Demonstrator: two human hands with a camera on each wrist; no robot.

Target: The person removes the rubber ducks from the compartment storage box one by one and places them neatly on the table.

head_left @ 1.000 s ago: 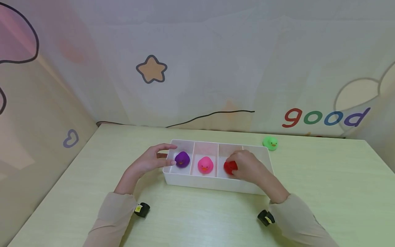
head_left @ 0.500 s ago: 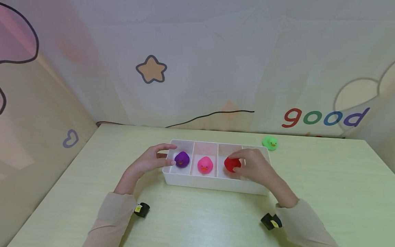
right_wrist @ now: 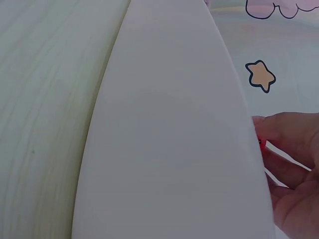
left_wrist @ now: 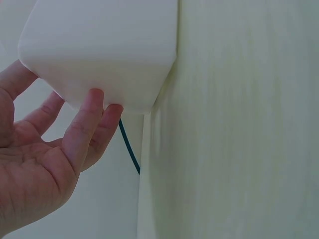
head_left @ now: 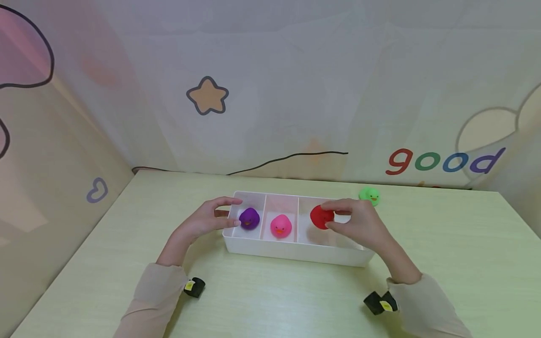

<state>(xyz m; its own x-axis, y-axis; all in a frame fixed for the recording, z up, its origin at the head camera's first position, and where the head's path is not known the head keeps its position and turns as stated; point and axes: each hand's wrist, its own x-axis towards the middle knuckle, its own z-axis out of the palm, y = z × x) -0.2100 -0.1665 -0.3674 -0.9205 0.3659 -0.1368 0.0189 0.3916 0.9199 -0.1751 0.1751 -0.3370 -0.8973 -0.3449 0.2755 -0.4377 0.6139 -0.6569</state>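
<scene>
A white divided box point(head_left: 291, 250) stands across the middle of the table. My left hand point(head_left: 211, 217) holds its left end; in the left wrist view, the fingertips point(left_wrist: 92, 99) rest on the outer end wall and the thumb reaches past the rim. My right hand point(head_left: 363, 223) pinches a red rubber duck point(head_left: 321, 217) between thumb and fingers, over the box's right part. A purple rubber duck point(head_left: 249, 218) sits in the leftmost compartment, a pink one point(head_left: 281, 226) in the compartment beside it. In the right wrist view the box's front wall point(right_wrist: 169, 129) hides most of the red duck.
A green rubber duck point(head_left: 370, 196) sits on the table point(head_left: 279, 300) behind the box's right end, partly hidden by my right hand. A printed cloth backdrop point(head_left: 274, 94) rises at the table's far edge.
My right hand has lifted the red duck and shifted it slightly to the right within the box area. My left hand, the box and the other ducks have stayed in place.
</scene>
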